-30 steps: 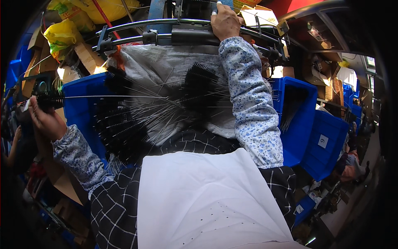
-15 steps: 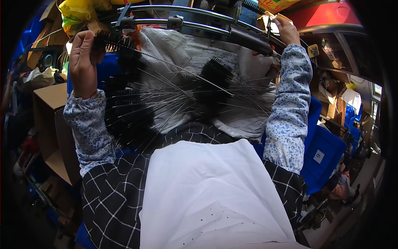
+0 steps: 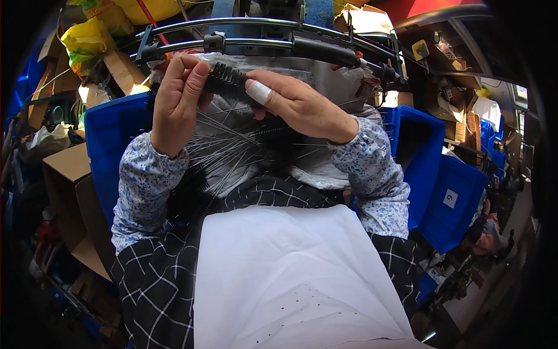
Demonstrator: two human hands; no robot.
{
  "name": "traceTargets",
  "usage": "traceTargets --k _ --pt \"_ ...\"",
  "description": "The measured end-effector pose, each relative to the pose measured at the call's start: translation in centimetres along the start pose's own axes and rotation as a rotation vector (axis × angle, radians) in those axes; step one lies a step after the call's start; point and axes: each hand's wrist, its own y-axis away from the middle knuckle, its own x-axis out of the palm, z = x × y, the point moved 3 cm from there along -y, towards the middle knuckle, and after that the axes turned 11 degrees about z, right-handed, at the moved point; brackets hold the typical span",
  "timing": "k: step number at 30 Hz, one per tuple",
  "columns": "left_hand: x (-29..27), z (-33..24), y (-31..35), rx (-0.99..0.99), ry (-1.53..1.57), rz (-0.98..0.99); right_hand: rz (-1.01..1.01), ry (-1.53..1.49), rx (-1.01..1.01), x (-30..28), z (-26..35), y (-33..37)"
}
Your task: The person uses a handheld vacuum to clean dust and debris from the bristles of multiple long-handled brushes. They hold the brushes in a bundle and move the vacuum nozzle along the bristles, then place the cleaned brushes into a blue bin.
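A black bristle brush (image 3: pixel 228 82) spans the gap between my hands, above a heap of others. My left hand (image 3: pixel 179 100) pinches its left end between thumb and fingers. Around its right end close the thumb and fingers of my right hand (image 3: pixel 297 106), with white tape on the thumb. Below lie several wire brush stems (image 3: pixel 224 139) on a grey-white cloth (image 3: pixel 232 177) over my lap. Dark bristle heads (image 3: pixel 189 189) bunch beside my left forearm; my hands and sleeves hide part of the heap.
Metal rods on a frame (image 3: pixel 250 42) run across just beyond my hands. Blue bins stand at left (image 3: pixel 110 131) and right (image 3: pixel 418 168). An open cardboard box (image 3: pixel 72 174) is at far left, with yellow bags (image 3: pixel 84 43) behind it.
My right hand has left the right end of the rod frame and come inward onto the brush. My left hand has shifted right with the brush in it.
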Motion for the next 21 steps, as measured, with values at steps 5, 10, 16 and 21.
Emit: traceTargets --k 5,10,16,21 --pt "-6.2 1.7 2.8 -0.222 -0.424 -0.084 -0.514 0.757 -0.016 -5.0 -2.1 0.8" --pt "-14.9 10.2 8.4 -0.51 -0.787 -0.174 -0.925 1.273 0.283 -15.0 -8.3 0.3" --pt "-15.4 12.5 9.4 -0.591 -0.567 -0.041 -0.932 1.3 0.344 -16.5 -9.0 -1.0" --pt "-14.9 11.5 8.4 -0.574 -0.515 -0.163 -0.94 1.115 0.194 -16.1 -7.8 -1.0"
